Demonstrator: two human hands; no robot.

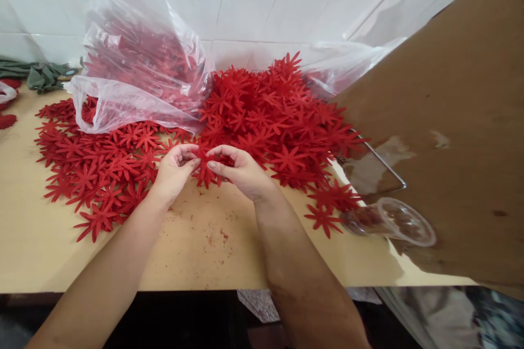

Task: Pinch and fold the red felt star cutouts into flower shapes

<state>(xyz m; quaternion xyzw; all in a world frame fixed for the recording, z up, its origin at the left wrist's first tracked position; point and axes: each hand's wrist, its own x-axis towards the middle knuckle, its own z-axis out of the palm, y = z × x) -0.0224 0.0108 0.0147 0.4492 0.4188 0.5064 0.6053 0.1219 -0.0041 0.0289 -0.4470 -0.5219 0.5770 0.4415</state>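
Observation:
Between my two hands is a red flower-shaped cutout point(203, 168) with narrow petals, held just above the table. My left hand point(175, 166) pinches its left edge between thumb and fingers. On the opposite side, my right hand point(236, 168) grips it with thumb and index finger. A spread of similar red cutouts point(98, 161) lies to the left of my hands. Behind and to the right rises a taller heap of red cutouts point(262, 109). My fingers hide part of the held piece.
A clear plastic bag point(143, 60) full of red pieces stands at the back left. To the right, a clear plastic cup point(393, 221) lies tipped near a brown board point(458, 120). A bent metal rod point(385, 161) juts out there. Red scraps dot the table point(192, 262). Green cloth point(45, 75) sits far left.

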